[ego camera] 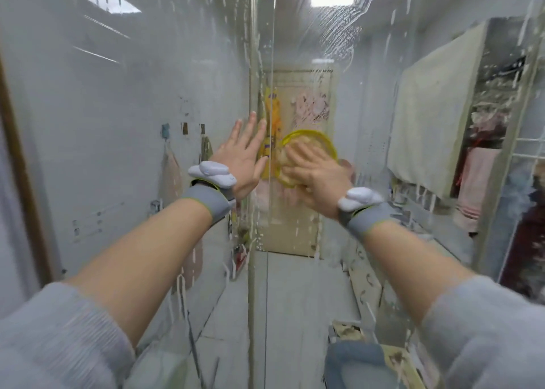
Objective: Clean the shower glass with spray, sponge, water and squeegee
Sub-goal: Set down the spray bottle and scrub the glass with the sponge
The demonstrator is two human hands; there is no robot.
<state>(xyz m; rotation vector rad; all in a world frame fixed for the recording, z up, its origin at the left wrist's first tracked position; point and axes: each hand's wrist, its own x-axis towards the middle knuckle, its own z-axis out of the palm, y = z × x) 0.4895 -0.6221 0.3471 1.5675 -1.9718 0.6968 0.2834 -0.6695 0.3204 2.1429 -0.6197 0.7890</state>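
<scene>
The shower glass stands straight ahead, streaked with white foam and drips. A round yellow sponge sits flat against it, centre-right. The right hand presses it with straight fingers; just left, the left hand lies spread, palm against the glass.

L hand flat on shower glass, sponge under R hand
</scene>
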